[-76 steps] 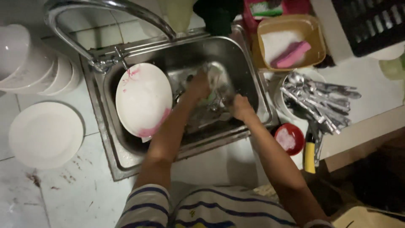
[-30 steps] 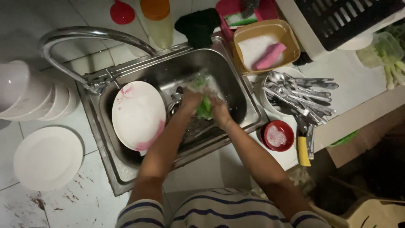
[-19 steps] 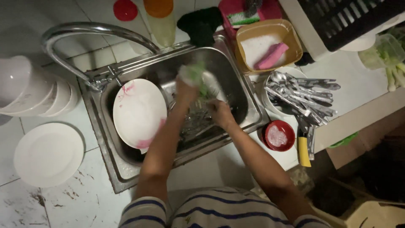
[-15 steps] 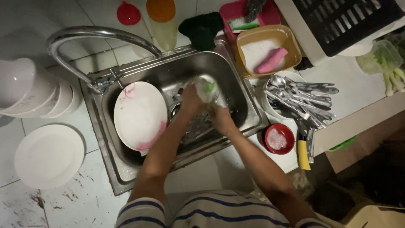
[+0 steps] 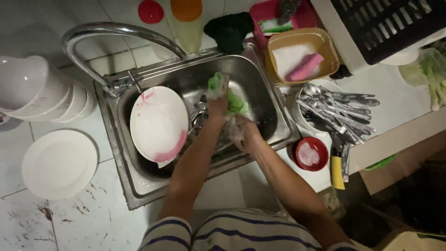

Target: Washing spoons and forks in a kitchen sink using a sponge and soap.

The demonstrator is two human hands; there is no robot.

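A: Hands?
B: Left hand (image 5: 217, 106) grip clamped on crumpled green cloth sponge (image 5: 227, 95), over stainless steel sink (image 5: 274, 100). Right hand (image 5: 245, 132) soapy, touching it; grip state unclear.
A: Nearby?
B: White pink-edged plate (image 5: 158, 124) leaning inside sink.

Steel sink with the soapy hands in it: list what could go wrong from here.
1. The white plate with pink marks leans tilted against the sink wall; a knock from the left hand might slide it down.
2. Both hands look sudsy around the green sponge, so the right hand may lose its grip.
3. The pile of metal cutlery overhangs its white bowl and could spill.
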